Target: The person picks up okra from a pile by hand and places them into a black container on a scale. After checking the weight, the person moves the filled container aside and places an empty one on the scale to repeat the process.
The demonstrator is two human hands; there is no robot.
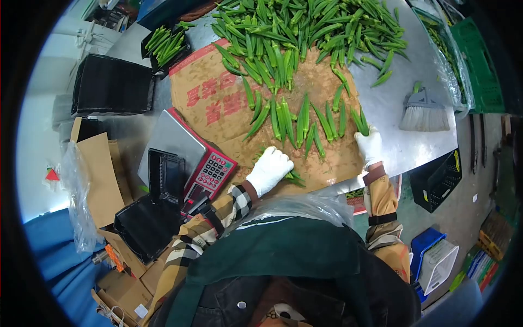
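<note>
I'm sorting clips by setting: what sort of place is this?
Likely a produce packing station: a heap of okra on a metal table, a weighing scale and black plastic trays.

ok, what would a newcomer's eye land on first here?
A big heap of green okra fills the far end of the metal table, with a row of pods laid out on brown cardboard nearer. Two white-gloved hands work there: the left hand grips a bunch, the right hand touches the row's end. A red scale sits left.
</note>
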